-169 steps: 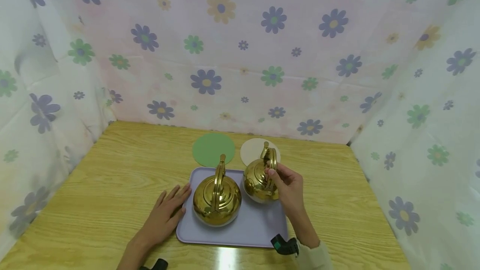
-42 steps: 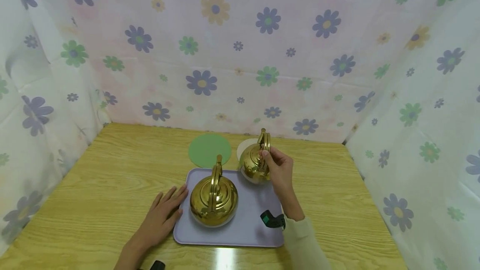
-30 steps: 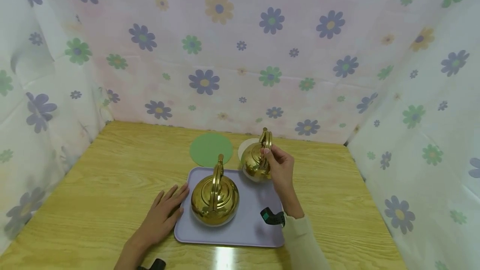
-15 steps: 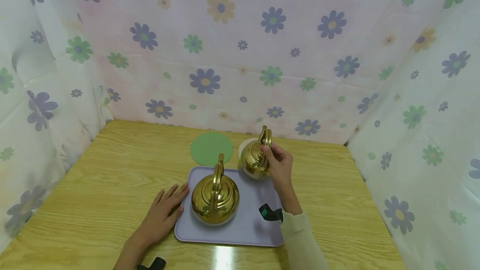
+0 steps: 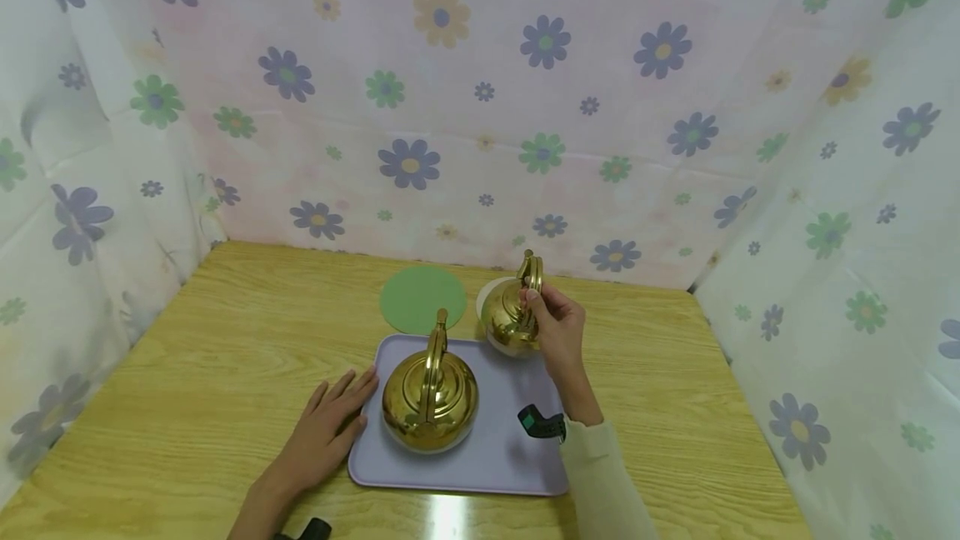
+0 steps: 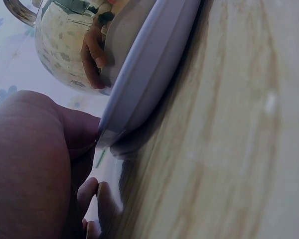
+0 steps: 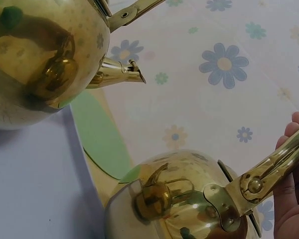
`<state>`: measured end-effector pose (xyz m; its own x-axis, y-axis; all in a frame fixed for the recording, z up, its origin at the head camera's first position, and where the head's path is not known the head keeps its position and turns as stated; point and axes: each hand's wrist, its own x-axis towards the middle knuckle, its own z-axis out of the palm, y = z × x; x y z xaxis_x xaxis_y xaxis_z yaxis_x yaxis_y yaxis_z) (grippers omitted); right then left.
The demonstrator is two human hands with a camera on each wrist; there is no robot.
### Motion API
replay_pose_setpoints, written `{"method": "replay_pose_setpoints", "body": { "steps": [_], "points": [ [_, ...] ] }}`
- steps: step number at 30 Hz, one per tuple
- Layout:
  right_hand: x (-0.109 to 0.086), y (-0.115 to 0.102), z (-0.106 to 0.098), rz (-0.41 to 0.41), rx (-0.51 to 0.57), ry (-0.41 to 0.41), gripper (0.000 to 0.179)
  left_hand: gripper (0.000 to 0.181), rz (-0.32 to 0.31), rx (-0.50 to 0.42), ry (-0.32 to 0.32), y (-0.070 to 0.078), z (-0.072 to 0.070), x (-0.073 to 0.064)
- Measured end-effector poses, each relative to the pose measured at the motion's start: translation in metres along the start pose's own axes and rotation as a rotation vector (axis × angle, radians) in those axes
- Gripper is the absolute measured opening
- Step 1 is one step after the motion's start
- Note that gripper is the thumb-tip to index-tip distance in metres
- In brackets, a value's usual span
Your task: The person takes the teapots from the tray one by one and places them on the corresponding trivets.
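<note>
My right hand (image 5: pixel 562 332) grips the arched handle of a smaller gold kettle (image 5: pixel 502 313). This kettle is over the tray's back right edge and hides much of a cream disc (image 5: pixel 485 295) behind it; whether its base touches anything is hidden. A larger gold kettle (image 5: pixel 429 411) stands on the left half of the lilac tray (image 5: pixel 510 457), its spout pointing away. My left hand (image 5: pixel 318 432) rests at the tray's left edge with fingers extended. In the left wrist view, the thumb touches the tray rim (image 6: pixel 144 74). The right wrist view shows fingers around the smaller kettle's handle (image 7: pixel 274 174).
A green disc (image 5: pixel 422 298) lies behind the tray, beside the cream one. The wooden table (image 5: pixel 225 373) extends to both sides. Flowered cloth (image 5: pixel 465 107) hangs at the back and along both sides.
The right hand has carried the smaller kettle away from me and slightly left, from over the tray towards the cream disc; it barely moves in the last half second. The left hand stays put.
</note>
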<state>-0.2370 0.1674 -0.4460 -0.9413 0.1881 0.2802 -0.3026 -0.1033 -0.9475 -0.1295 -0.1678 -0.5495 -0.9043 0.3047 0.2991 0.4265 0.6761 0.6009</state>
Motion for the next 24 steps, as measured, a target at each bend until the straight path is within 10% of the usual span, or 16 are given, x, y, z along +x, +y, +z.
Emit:
{"method": "replay_pose_setpoints", "body": {
  "steps": [24],
  "points": [
    [0.011, 0.005, -0.006, 0.006, -0.01, 0.001, 0.033, 0.049, 0.01, 0.016, 0.008, 0.0, 0.001, 0.0]
  ]
}}
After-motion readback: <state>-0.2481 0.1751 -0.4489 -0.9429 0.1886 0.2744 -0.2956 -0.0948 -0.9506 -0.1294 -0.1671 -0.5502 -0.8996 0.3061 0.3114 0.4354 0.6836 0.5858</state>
